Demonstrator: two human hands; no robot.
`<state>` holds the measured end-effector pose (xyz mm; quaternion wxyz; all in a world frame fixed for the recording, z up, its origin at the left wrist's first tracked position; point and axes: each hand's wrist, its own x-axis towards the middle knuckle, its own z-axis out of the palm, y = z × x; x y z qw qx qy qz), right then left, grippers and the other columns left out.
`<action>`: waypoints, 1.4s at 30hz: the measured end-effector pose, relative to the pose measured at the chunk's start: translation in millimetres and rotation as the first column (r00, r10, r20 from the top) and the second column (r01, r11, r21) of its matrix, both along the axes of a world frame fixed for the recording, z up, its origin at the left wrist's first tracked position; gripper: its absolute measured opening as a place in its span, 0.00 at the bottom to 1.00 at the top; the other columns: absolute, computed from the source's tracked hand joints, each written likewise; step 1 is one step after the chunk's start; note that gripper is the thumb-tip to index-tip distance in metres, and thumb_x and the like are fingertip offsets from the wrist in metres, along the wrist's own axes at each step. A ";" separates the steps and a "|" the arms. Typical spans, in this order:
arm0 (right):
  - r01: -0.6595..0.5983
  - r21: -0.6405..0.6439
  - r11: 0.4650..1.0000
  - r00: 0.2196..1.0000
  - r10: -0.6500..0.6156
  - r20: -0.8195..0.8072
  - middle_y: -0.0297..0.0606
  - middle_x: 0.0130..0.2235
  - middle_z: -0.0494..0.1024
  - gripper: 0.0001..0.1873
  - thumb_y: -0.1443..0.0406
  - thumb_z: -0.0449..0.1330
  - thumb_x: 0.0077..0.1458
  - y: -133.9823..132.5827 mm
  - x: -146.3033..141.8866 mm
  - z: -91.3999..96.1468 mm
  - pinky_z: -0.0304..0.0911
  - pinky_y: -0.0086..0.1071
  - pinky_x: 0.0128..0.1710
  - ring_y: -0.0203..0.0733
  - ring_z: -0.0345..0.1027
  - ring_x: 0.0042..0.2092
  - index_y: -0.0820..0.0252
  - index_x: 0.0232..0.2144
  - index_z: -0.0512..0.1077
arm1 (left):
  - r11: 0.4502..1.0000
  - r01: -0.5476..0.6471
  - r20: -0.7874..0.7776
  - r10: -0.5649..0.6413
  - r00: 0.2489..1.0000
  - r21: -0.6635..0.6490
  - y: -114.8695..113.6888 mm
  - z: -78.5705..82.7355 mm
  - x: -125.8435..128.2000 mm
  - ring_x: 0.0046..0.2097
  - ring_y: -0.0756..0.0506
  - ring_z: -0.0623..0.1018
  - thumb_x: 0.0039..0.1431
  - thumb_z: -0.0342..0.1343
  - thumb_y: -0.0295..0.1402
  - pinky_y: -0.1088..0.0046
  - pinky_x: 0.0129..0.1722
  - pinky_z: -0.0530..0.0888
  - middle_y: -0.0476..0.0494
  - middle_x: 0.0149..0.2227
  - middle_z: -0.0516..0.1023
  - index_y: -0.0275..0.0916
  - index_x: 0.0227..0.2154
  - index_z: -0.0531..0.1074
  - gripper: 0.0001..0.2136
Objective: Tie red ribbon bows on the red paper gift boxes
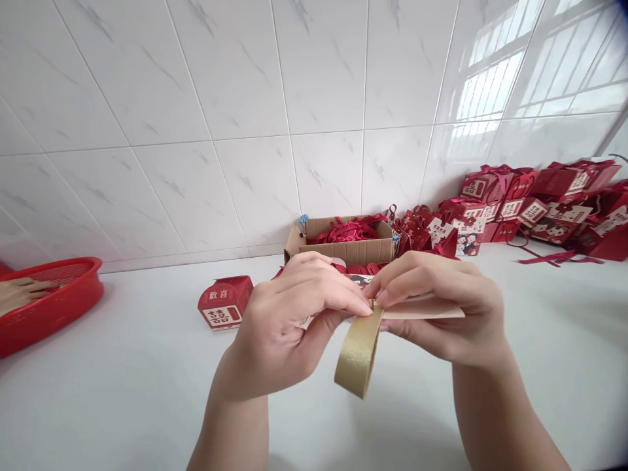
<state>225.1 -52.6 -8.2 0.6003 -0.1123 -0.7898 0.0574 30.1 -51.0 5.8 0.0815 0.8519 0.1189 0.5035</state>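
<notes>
Both my hands are raised above the white table, fingertips almost meeting. Between them a gold ribbon loop (358, 360) hangs down toward me from the edge of a card gift box piece (432, 310), whose pale pinkish inner side faces me. My left hand (304, 314) pinches at the top of the loop, thumb below and fingers above. My right hand (436, 301) grips the card close to the loop's root, fingers on top and thumb underneath. My hands hide most of the card's printed side. Left of them stands a red folded gift box (226, 302) with white panels.
Behind my hands an open cardboard box (343, 250) holds red ribbons, with blue clips on its rim. Red gift boxes (510, 203) are stacked along the tiled wall at right. A red plastic basket (73, 288) is at far left, another person's hand (24, 293) inside.
</notes>
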 end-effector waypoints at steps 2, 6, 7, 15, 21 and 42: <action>-0.003 -0.019 1.000 1.000 0.003 0.009 0.37 0.27 0.77 0.04 0.66 0.65 0.52 -0.6 1.0 0.1 0.70 0.31 0.28 0.39 0.73 0.30 0.58 0.32 0.73 | 1.000 -0.013 -0.012 0.013 1.000 0.007 -0.9 1.6 0.0 0.33 0.46 0.79 0.56 0.58 0.24 0.61 0.48 0.72 0.50 0.30 0.81 0.48 0.33 0.75 0.09; 0.012 -0.029 1.000 0.998 -0.011 0.054 0.38 0.27 0.77 0.05 0.66 0.64 0.53 -2.0 3.1 0.6 0.69 0.30 0.27 0.39 0.73 0.31 0.58 0.32 0.72 | 0.999 -0.027 -0.025 0.027 0.999 0.022 -2.1 4.7 0.2 0.33 0.47 0.80 0.56 0.56 0.22 0.61 0.48 0.72 0.51 0.31 0.82 0.47 0.32 0.75 0.10; 0.016 -0.033 0.999 0.998 -0.014 0.067 0.38 0.27 0.77 0.04 0.65 0.64 0.53 -2.4 3.4 0.7 0.68 0.30 0.27 0.39 0.73 0.31 0.58 0.33 0.72 | 0.999 -0.031 -0.029 0.031 0.999 0.021 -2.3 5.2 0.2 0.32 0.47 0.80 0.57 0.56 0.22 0.61 0.48 0.72 0.51 0.30 0.82 0.47 0.32 0.75 0.10; -0.007 -0.061 0.998 0.991 0.015 0.136 0.39 0.29 0.76 0.03 0.66 0.60 0.56 -5.7 3.3 2.2 0.67 0.31 0.27 0.38 0.69 0.31 0.58 0.34 0.70 | 1.000 0.000 -0.070 0.000 0.998 0.011 -1.7 5.6 0.1 0.32 0.47 0.80 0.58 0.54 0.23 0.62 0.49 0.70 0.51 0.31 0.82 0.48 0.33 0.76 0.11; -0.027 -0.077 0.997 0.984 0.040 0.173 0.36 0.28 0.71 0.03 0.70 0.58 0.55 -8.5 2.7 4.5 0.63 0.29 0.26 0.34 0.62 0.28 0.60 0.34 0.69 | 0.999 -0.020 -0.109 0.023 0.994 0.031 0.5 5.5 -0.8 0.31 0.49 0.78 0.58 0.54 0.22 0.64 0.50 0.66 0.53 0.28 0.80 0.47 0.31 0.76 0.12; 0.014 -0.078 0.997 0.985 0.000 0.171 0.33 0.28 0.68 0.06 0.71 0.61 0.53 -0.2 9.4 2.3 0.59 0.28 0.27 0.32 0.61 0.28 0.60 0.35 0.67 | 0.987 0.033 -0.009 -0.032 0.999 0.159 14.4 -3.4 8.6 0.48 0.43 0.77 0.57 0.55 0.18 0.62 0.49 0.76 0.43 0.42 0.78 0.43 0.38 0.76 0.13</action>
